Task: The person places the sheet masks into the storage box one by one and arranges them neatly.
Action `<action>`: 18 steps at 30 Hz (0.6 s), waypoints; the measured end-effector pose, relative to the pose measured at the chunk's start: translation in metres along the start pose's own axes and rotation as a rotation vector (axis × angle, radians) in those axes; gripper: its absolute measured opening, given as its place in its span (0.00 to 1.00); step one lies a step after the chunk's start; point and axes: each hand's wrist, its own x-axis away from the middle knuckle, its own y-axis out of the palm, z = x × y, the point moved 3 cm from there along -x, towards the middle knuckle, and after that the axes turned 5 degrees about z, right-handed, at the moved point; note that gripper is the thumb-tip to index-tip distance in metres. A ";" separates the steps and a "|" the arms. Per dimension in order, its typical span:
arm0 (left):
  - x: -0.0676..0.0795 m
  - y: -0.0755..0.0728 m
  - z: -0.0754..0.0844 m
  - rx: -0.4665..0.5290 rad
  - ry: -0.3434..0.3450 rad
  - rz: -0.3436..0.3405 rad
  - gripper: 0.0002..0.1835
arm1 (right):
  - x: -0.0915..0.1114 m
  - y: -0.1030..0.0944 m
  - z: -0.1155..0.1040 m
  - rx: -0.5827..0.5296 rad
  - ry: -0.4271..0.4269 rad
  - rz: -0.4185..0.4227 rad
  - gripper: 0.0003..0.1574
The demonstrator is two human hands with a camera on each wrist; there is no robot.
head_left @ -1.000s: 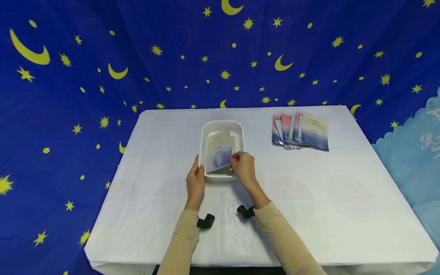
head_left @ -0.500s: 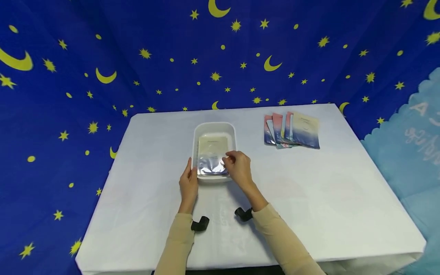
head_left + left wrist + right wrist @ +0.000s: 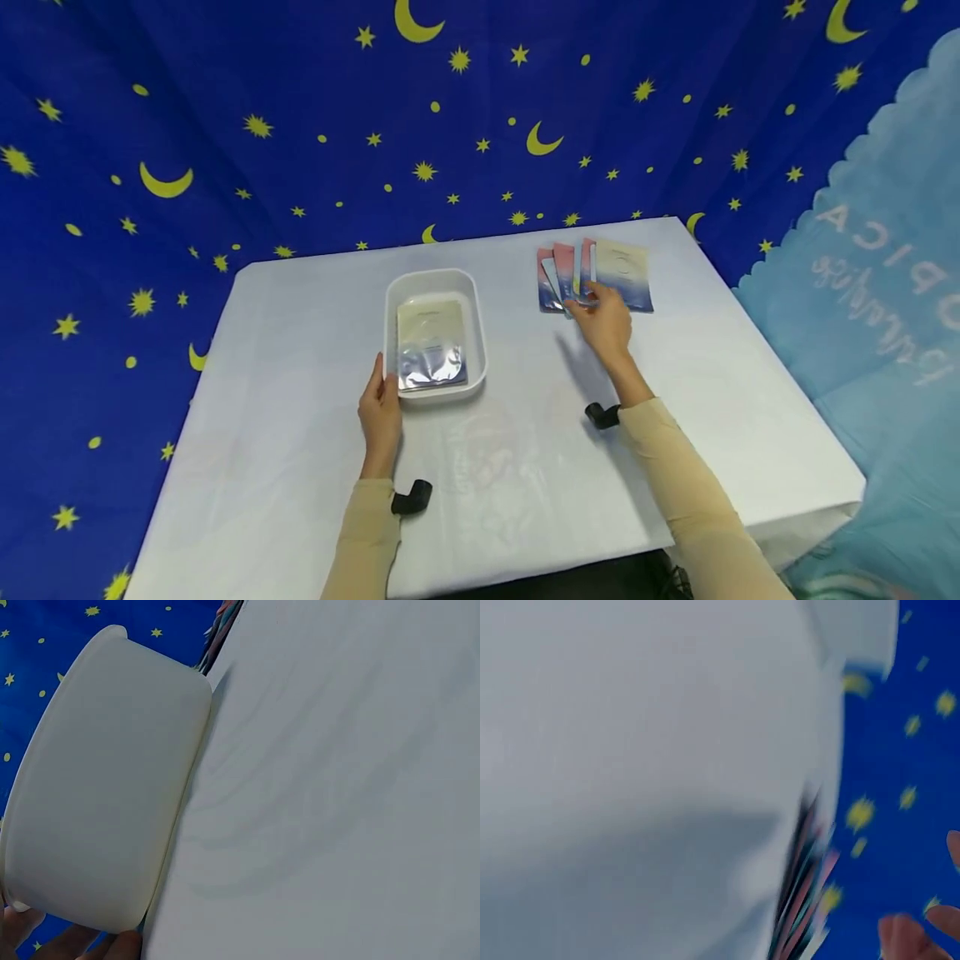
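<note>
A white plastic tray (image 3: 480, 358) stands on the table, with cream-to-blue foil sheet mask packets (image 3: 431, 342) lying flat inside. My left hand (image 3: 381, 421) holds its near left corner, fingers along the outer wall and thumb by the rim. In the left wrist view, fingertips (image 3: 124, 946) meet the end wall of the tray (image 3: 105, 780). My right hand (image 3: 606, 325) reaches over the front of a fanned pile of mask packets (image 3: 564, 267), thumb and fingers apart. The right wrist view is blurred; fingers (image 3: 907, 941) show beside the pile's edge (image 3: 799, 900).
A white cloth covers the table (image 3: 300, 333). Behind it hangs a blue curtain (image 3: 315, 100) with yellow stars and moons, and a light blue panel (image 3: 862, 333) with lettering is at the right. Each wrist wears a black camera mount (image 3: 412, 497).
The packet my right hand held tilted over the tray now lies flat in it. That hand has moved right to the fanned pile. My left hand stays at the tray; the head view has turned right.
</note>
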 end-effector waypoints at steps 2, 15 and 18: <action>-0.001 -0.001 0.000 -0.006 0.001 0.005 0.26 | -0.015 -0.010 0.023 0.106 0.063 -0.020 0.38; 0.000 -0.004 -0.004 -0.013 0.013 0.026 0.25 | -0.054 -0.035 0.110 0.270 0.478 -0.224 0.43; 0.001 -0.005 -0.004 -0.018 0.002 0.029 0.25 | -0.054 -0.032 0.117 0.227 0.527 -0.201 0.41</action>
